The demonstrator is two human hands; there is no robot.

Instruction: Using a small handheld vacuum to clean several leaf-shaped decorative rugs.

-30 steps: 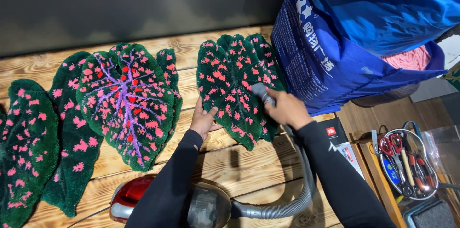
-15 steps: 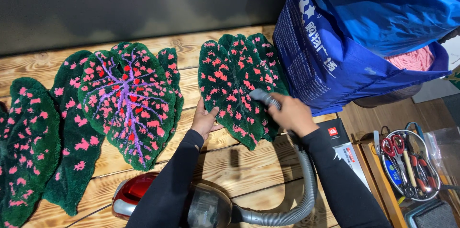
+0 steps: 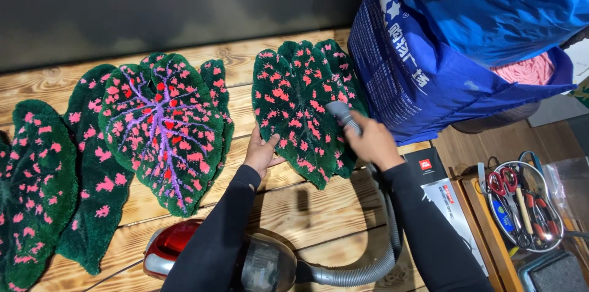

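1. Where the plank floor shows nearest, a red vacuum cleaner sits below both hands.
2. The right hand grips the grey hose nozzle on the green leaf rug; the left hand, fingers spread, presses its left edge.
3. Beyond stands a blue bag and a dark wall.

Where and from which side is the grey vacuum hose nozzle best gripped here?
Probably on the grey vacuum hose nozzle's stiff neck just behind the tip, from above and the right, as the right hand does: the tip points down-left onto the green leaf-shaped rug with pink spots.
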